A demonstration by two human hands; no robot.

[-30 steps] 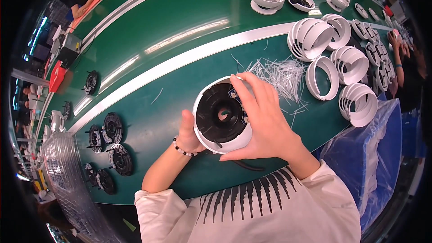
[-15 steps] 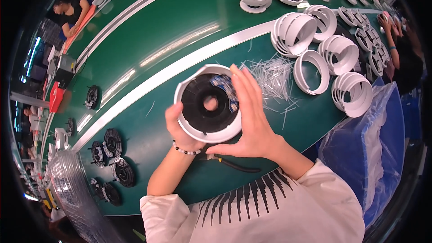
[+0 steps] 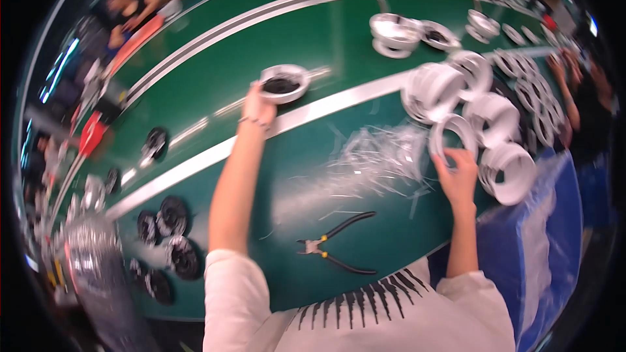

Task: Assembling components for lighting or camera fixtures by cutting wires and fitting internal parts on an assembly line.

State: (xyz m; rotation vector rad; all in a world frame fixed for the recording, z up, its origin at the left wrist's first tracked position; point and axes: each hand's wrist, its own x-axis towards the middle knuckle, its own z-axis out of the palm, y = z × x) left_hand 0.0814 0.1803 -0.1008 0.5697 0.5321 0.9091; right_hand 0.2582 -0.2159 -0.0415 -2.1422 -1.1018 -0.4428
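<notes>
My left hand [image 3: 259,109] is stretched out over the green conveyor belt, its fingers closed on the left edge of a round white housing [image 3: 291,96]. A black round insert [image 3: 279,83] sits inside that housing. On the right, my right hand [image 3: 460,179] pinches the lower rim of a white plastic ring [image 3: 465,130] standing at the near side of the ring stacks. Between my forearms, cutting pliers [image 3: 313,246] with black handles lie spread on the table. Loose clear thin strips [image 3: 385,153] are heaped left of the ring.
Stacked white rings [image 3: 433,93] stand at the right, beside a blue bin [image 3: 502,254] with a plastic liner. Several black round parts [image 3: 183,257] lie at the left. White assemblies [image 3: 394,34] stand on the belt. Other people [image 3: 580,98] work at the far right and far left.
The housing has gone from both hands before me to my left hand, out over the belt. My right hand has let go and moved right to the ring. The pliers are uncovered.
</notes>
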